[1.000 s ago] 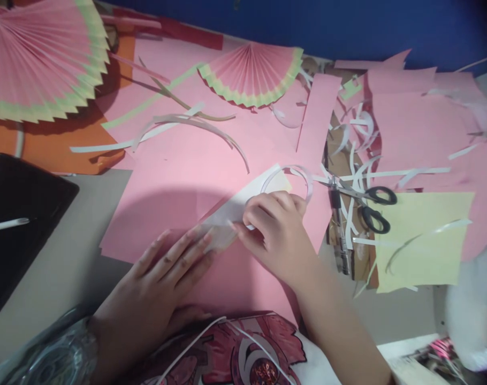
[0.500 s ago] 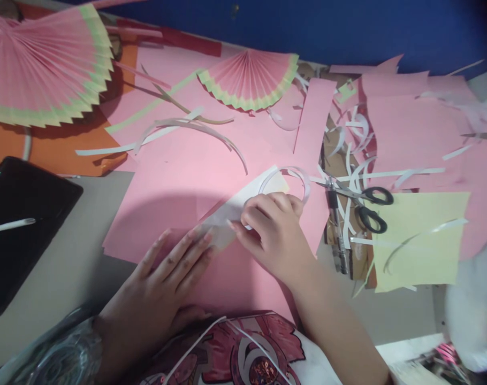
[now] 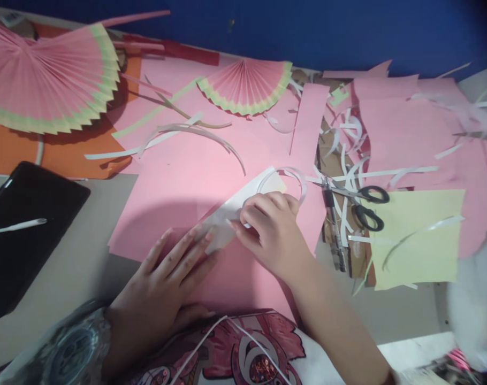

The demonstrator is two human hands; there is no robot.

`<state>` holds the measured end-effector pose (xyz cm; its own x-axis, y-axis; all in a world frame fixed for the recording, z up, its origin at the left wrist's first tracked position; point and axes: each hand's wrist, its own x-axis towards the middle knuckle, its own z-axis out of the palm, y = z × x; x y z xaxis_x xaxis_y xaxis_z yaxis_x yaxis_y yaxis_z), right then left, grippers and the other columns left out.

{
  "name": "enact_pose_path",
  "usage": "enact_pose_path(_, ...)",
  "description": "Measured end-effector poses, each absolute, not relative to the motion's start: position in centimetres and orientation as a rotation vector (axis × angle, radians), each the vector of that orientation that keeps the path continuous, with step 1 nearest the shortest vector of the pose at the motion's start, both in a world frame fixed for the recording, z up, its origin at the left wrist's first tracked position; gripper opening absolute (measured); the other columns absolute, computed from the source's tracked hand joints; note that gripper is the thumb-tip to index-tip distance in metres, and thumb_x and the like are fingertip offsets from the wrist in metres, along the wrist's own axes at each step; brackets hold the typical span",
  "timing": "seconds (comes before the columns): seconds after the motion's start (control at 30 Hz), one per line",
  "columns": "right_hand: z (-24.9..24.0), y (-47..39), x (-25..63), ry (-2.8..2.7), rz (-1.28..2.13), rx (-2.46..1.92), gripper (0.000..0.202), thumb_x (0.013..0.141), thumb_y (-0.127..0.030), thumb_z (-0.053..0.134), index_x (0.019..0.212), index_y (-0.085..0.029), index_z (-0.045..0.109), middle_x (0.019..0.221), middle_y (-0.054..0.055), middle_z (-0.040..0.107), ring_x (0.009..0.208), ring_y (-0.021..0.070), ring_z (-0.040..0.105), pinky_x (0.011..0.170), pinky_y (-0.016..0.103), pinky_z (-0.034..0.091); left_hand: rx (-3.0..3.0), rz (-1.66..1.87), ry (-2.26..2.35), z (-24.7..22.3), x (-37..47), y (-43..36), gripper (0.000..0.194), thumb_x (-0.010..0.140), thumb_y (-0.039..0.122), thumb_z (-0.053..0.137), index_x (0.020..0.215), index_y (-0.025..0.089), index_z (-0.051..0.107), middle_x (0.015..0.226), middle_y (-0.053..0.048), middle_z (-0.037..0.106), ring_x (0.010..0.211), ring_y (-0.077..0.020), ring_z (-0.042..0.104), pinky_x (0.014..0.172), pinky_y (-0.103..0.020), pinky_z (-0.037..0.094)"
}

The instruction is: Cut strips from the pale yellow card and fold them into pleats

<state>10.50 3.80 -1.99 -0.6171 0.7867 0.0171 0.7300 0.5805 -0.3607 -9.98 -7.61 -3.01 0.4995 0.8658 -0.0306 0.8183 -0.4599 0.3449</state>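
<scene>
My left hand [image 3: 167, 278] lies flat, fingers stretched out, with its fingertips on the lower end of a long white paper strip [image 3: 231, 208]. That strip lies slantwise on a large pink paper sheet [image 3: 179, 182]. My right hand [image 3: 271, 230] is closed over the strip's right side, thumb and fingers bent together. A thin white curled strip [image 3: 303, 184] loops out from under those fingers; its gripped part is mostly hidden.
Scissors [image 3: 370, 206] and a pen [image 3: 334, 224] lie right among white scraps. Yellow paper [image 3: 424, 240] is beside them. Pink-and-green pleated fans [image 3: 247, 88] sit at the back. A black tablet-like object [image 3: 30, 235] lies left, and a blue surface [image 3: 307, 32] borders the far side.
The view has shifted slightly, so the fans and tablet-like object appear a little farther right and lower. Both hands keep nearly the same pose on the strip.
</scene>
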Motion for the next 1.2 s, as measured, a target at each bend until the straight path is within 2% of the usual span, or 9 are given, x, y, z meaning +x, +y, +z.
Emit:
enact_pose_path(0.27,-2.1,4.0,10.5,-2.657,0.477,-1.216,0.021,0.09,-0.032,0.05,0.072,-0.021,0.05,0.084,0.001,0.059,0.085,0.0187,0.045,0.082,0.037,0.029,2.473,0.329,1.373,-3.3,-10.0,-7.5,0.067,0.083,0.063,0.045,0.131,0.016,0.049,0.147,-0.011,0.037,0.138,-0.0298,0.025,0.115,-0.05,0.011)
enact_pose_path(0.4,-2.0,4.0,10.6,-2.689,0.488,-1.198,0.02,0.09,-0.03,0.049,0.073,-0.021,0.051,0.085,0.002,0.059,0.084,0.0185,0.045,0.083,0.037,0.029,2.481,0.266,1.404,-3.0,-10.0,-6.8,0.067,0.084,0.061,0.047,0.138,0.022,0.042,0.144,-0.007,0.043,0.133,-0.0294,0.035,0.115,-0.047,0.013)
enact_pose_path(0.5,-2.0,3.9,10.6,-2.701,0.479,-1.186,0.021,0.091,-0.031,0.049,0.074,-0.02,0.053,0.087,0.002,0.059,0.084,0.0183,0.045,0.082,0.037,0.028,2.509,0.242,1.436,-2.6,-9.7,-6.4,0.072,0.084,0.061,0.046,0.142,0.02,0.035,0.143,-0.007,0.044,0.13,-0.0288,0.038,0.114,-0.045,0.013)
enact_pose_path(0.7,-2.3,3.9,10.5,-2.685,0.398,-1.171,0.024,0.091,-0.034,0.048,0.073,-0.02,0.055,0.085,0.001,0.058,0.083,0.0176,0.044,0.082,0.035,0.028,2.53,0.2,1.504,-2.3,-8.2,-6.0,0.073,0.087,0.062,0.039,0.144,0.018,0.03,0.15,-0.007,0.032,0.139,-0.0268,0.024,0.114,-0.05,-0.002)
enact_pose_path(0.83,-2.2,4.0,10.7,-2.677,0.364,-1.174,0.022,0.089,-0.035,0.05,0.074,-0.021,0.056,0.084,0.0,0.058,0.084,0.0171,0.045,0.083,0.034,0.027,2.549,0.165,1.489,-2.5,-7.8,-5.8,0.073,0.087,0.064,0.037,0.143,0.018,0.031,0.153,-0.007,0.025,0.141,-0.0256,0.018,0.115,-0.048,0.001)
enact_pose_path(1.0,-1.9,4.1,11.1,-2.631,0.278,-1.23,0.022,0.089,-0.037,0.051,0.077,-0.021,0.059,0.09,0.003,0.06,0.091,0.0193,0.047,0.088,0.037,0.024,2.575,0.107,1.481,-2.4,-8.0,-5.9,0.073,0.088,0.062,0.037,0.144,0.016,0.03,0.153,-0.009,0.023,0.141,-0.0267,0.019,0.114,-0.048,0.002)
enact_pose_path(1.2,-2.0,3.7,10.7,-2.538,0.141,-1.349,0.024,0.093,-0.03,0.044,0.081,-0.019,0.062,0.094,0.006,0.062,0.095,0.0222,0.046,0.086,0.041,0.022,2.589,0.068,1.482,-2.3,-7.8,-5.8,0.074,0.087,0.063,0.035,0.143,0.015,0.031,0.153,-0.011,0.022,0.141,-0.0278,0.018,0.114,-0.048,0.003)
